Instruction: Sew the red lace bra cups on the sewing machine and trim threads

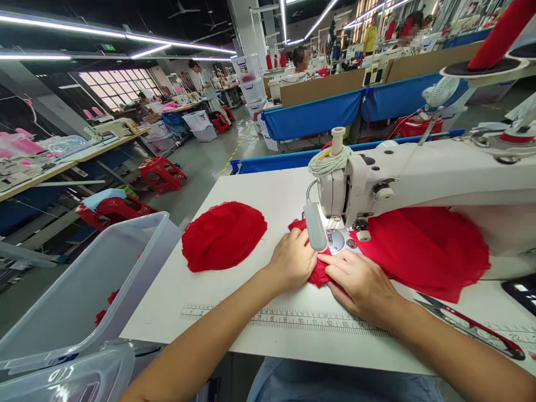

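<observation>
A small piece of red fabric (pixel 320 274) lies at the needle area of the white sewing machine (pixel 402 173). My left hand (pixel 294 259) holds its left side, fingers curled down close to the presser foot, which a pale grey lamp-like attachment (pixel 315 226) partly hides. From the right, my right hand (pixel 360 285) grips the same piece, thumb underneath and fingertips near the left hand's. Left of my hands, a rounded stack of red fabric (pixel 224 237) rests on the white table (pixel 167 321). A larger red fabric (pixel 422 248) spreads under the machine arm.
Scissors with dark and red handles (pixel 473 324) lie at the right, near a black phone-like object (pixel 521 293). A clear plastic bin (pixel 167 234) with red scraps stands left of the table. Red stools (pixel 162 173), a walking person (pixel 205 84) and other workstations are beyond.
</observation>
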`<state>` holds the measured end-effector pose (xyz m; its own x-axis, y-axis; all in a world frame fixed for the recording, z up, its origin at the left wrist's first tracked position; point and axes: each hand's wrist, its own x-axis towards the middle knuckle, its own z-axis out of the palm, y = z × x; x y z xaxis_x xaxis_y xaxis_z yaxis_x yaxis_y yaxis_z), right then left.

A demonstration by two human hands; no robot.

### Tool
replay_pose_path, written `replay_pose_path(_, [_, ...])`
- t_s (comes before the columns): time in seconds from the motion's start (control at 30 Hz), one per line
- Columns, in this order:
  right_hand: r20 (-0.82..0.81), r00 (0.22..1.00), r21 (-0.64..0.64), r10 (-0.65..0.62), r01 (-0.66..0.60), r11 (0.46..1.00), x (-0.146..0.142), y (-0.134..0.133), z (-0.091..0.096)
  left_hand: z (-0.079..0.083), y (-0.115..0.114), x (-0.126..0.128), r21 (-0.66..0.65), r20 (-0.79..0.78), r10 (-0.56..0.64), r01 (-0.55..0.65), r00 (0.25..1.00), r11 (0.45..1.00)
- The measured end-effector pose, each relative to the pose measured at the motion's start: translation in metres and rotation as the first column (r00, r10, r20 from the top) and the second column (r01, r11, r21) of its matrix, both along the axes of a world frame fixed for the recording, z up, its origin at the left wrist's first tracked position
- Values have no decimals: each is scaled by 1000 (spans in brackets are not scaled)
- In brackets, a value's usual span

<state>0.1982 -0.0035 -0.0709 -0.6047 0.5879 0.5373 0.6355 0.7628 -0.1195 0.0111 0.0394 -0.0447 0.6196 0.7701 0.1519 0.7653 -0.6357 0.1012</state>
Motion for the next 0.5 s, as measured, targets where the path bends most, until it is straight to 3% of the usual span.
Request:
replay_pose_path(0.17, [-7, 996, -7, -93, 92, 996, 0, 1, -3, 1, 15, 7, -138, 57, 61, -52, 997, 989])
replay_pose_path(0.3, [-13, 980, 8, -197, 197, 980, 1, 0, -2, -9, 34, 9, -205, 86, -6, 24, 996, 979])
replay_pose_path(0.5, [27, 937, 57, -349, 347, 936, 0, 0, -1, -24, 63, 14, -194, 233, -106, 153, 967, 969])
